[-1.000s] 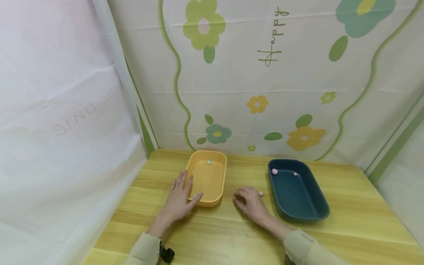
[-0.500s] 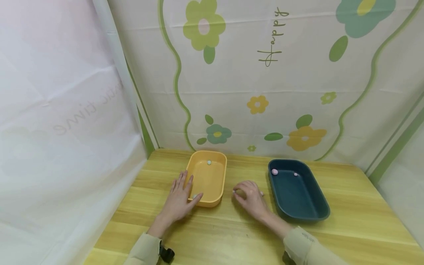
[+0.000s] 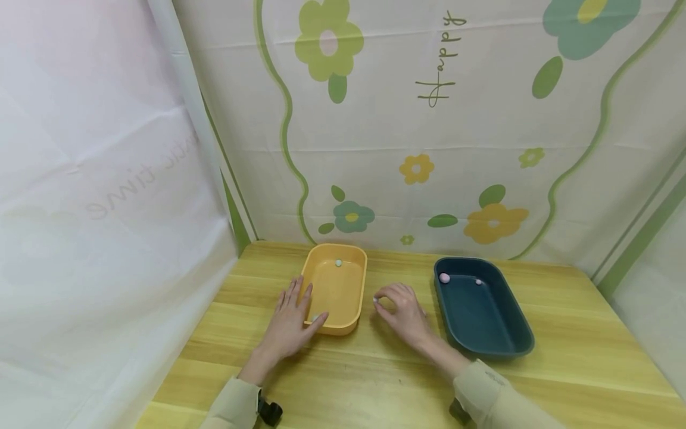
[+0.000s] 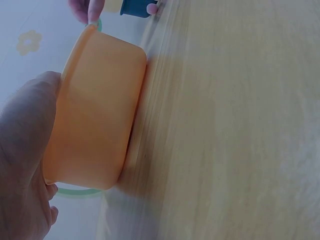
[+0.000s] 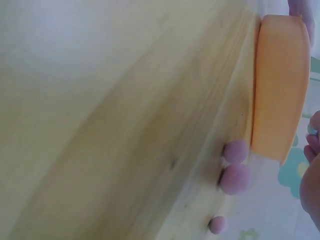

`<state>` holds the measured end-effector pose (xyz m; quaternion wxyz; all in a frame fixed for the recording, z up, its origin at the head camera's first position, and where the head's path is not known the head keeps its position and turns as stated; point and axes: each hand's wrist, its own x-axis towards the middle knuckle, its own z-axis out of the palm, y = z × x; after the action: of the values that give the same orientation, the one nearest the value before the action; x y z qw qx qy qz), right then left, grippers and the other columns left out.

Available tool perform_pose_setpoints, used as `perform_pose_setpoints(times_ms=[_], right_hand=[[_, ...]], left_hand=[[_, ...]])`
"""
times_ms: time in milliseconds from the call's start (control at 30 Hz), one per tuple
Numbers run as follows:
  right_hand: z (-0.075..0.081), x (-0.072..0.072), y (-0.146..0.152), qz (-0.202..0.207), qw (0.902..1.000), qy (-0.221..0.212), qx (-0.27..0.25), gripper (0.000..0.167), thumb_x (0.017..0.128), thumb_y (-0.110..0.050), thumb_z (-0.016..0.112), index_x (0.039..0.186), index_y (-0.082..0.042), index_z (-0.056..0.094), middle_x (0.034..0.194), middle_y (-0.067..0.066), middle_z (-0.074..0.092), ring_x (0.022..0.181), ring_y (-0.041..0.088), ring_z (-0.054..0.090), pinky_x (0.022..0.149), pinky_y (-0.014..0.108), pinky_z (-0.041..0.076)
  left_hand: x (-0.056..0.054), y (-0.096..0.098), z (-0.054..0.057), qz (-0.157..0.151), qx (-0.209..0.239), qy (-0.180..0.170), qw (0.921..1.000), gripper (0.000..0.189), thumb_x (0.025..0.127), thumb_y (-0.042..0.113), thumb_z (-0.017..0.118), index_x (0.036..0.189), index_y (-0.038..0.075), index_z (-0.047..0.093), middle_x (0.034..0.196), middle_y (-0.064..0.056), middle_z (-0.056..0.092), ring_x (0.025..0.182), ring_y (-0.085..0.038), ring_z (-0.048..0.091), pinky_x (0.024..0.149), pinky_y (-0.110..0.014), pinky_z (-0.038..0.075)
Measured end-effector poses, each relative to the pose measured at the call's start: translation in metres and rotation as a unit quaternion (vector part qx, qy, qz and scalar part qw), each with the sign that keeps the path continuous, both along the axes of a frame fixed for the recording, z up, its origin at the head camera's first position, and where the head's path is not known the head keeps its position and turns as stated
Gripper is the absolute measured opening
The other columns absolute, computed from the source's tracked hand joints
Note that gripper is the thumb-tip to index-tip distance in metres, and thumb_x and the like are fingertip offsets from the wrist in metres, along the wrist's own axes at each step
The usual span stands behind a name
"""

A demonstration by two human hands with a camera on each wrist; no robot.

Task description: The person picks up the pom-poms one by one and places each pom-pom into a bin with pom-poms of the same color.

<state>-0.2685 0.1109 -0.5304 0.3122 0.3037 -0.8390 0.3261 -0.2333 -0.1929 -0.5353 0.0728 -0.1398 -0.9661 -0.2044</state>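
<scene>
My left hand (image 3: 289, 325) rests on the near left corner of a yellow tray (image 3: 351, 328), fingers spread along the side and thumb over the front rim. In the left wrist view the thumb lies along the rim of this tray (image 4: 95, 110). My right hand (image 3: 404, 313) pinches a small pale blue-green ball (image 3: 376, 300) between thumb and forefinger, just right of the tray. At the right wrist view's edge, this ball (image 5: 312, 130) shows partly between the fingertips. Two pale green balls lie inside the yellow tray, one far (image 3: 338, 263), one near the thumb.
A dark blue tray (image 3: 490, 353) stands to the right, holding a larger pink ball (image 3: 444, 277) and a smaller pink ball (image 3: 478, 282). Three pink balls, one of them a large ball (image 5: 234, 179), lie on the wooden table (image 3: 343, 387). A flowered cloth (image 3: 375, 131) hangs behind.
My right hand has moved away from me and slightly left with the small ball, and now covers most of a pink ball beside it. The left hand and both trays stay put.
</scene>
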Motion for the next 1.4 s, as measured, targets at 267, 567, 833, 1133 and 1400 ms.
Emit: perform_pose_setpoints(times_ms=[267,567,833,1133,1400], right_hand=[[0.009,-0.004,-0.011,0.024,0.9993,0.024,-0.013,0.022,0.081,0.003,0.092,0.097,-0.005,0.079,0.097,0.006,0.081,0.098,0.026,0.074,0.098,0.053,0.059],[0.017,-0.007,-0.022,0.026,0.9996,0.01,0.001,0.02,0.084,0.001,0.091,0.099,-0.005,0.08,0.1,0.006,0.081,0.1,0.027,0.075,0.098,0.052,0.059],[0.022,-0.018,-0.034,0.021,0.9996,0.004,0.018,0.018,0.087,-0.001,0.09,0.099,-0.007,0.078,0.101,0.006,0.081,0.103,0.029,0.075,0.1,0.053,0.059],[0.024,-0.031,-0.048,0.014,0.9994,-0.01,0.032,0.016,0.087,0.0,0.09,0.096,-0.006,0.078,0.099,0.006,0.081,0.103,0.031,0.075,0.105,0.056,0.058],[0.021,-0.035,-0.051,0.01,0.9994,-0.001,0.032,0.017,0.085,0.0,0.091,0.094,-0.008,0.078,0.096,0.005,0.08,0.1,0.03,0.075,0.103,0.056,0.059]], left_hand=[[0.0,0.0,0.001,0.0,-0.002,-0.009,1.0,0.091,0.11,0.063,0.053,0.172,0.001,0.03,0.185,-0.023,0.008,0.173,-0.044,0.012,0.141,-0.063,0.014],[0.0,0.0,0.001,0.001,-0.004,-0.007,1.0,0.091,0.109,0.063,0.054,0.171,0.001,0.032,0.184,-0.025,0.012,0.173,-0.045,0.013,0.14,-0.063,0.015],[0.001,0.0,0.001,-0.001,0.0,-0.006,1.0,0.09,0.11,0.063,0.053,0.171,0.0,0.033,0.184,-0.025,0.012,0.173,-0.044,0.012,0.14,-0.063,0.015],[-0.001,0.0,0.003,0.002,-0.005,0.006,1.0,0.089,0.11,0.062,0.053,0.17,-0.001,0.035,0.183,-0.026,0.015,0.172,-0.046,0.015,0.14,-0.065,0.017],[-0.001,0.0,0.002,-0.002,0.004,0.006,1.0,0.09,0.11,0.063,0.053,0.169,-0.002,0.035,0.183,-0.027,0.016,0.171,-0.047,0.016,0.139,-0.066,0.017]])
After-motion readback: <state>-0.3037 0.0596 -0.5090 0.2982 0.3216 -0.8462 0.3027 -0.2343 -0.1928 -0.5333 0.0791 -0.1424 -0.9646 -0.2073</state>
